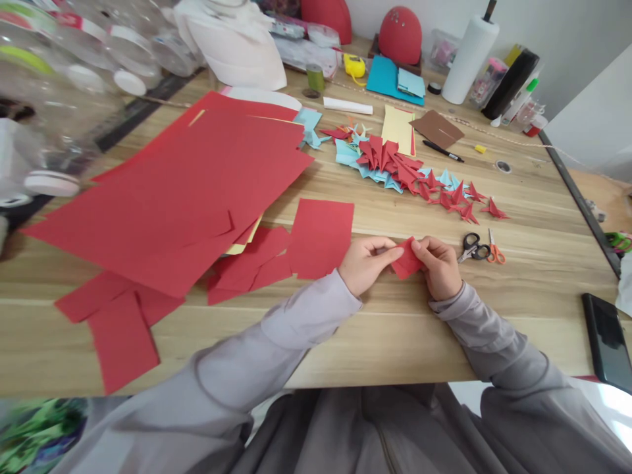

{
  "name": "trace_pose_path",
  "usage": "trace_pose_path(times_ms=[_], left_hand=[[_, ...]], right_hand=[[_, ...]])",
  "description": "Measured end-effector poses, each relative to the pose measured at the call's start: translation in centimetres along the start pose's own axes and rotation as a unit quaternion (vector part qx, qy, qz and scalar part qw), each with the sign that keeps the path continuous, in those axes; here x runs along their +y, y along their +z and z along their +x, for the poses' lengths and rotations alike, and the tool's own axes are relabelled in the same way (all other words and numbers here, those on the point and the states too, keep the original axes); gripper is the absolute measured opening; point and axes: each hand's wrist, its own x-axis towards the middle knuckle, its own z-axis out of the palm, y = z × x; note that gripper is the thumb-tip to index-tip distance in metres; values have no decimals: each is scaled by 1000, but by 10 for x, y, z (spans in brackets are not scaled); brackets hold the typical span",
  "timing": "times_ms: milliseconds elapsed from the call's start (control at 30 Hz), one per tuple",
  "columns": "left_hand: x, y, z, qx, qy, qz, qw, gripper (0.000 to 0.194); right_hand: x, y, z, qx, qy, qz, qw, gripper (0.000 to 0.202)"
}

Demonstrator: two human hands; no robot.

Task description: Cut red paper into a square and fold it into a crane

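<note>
A small folded piece of red paper (407,261) is held between both hands above the wooden table (385,349). My left hand (368,263) pinches its left corner between thumb and fingers. On the other side, my right hand (438,266) grips the upper right edge with the thumb on top. Left of my left hand lies a flat red sheet (322,237). Folded red paper figures (390,158) and light blue ones (353,155) form a long cluster beyond the hands. Black scissors (473,246) and small orange scissors (495,250) rest right of my right hand.
Large red sheets (182,184) cover the table's left side, with smaller red pieces (123,336) near the front edge. A phone (607,342) lies at the far right. Plastic bottles (54,151) stand at the left; a yellow tape measure (354,66) sits at the back.
</note>
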Motion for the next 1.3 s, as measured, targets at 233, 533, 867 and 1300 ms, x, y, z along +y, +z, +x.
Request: trace_pose_path(times_ms=[233, 533, 867, 1300], left_hand=[[-8, -1, 8, 109, 13, -73, 991, 27], [-2, 2, 2, 4, -28, -58, 998, 23], [-1, 1, 2, -71, -100, -12, 992, 11], [0, 1, 2, -123, -125, -15, 984, 12]], right_hand=[[-4, 3, -3, -50, 26, -87, 995, 35], [-1, 1, -1, -21, 2, -48, 999, 28], [-4, 2, -3, -23, -37, -196, 980, 42], [-7, 3, -3, -32, -31, -162, 986, 39]])
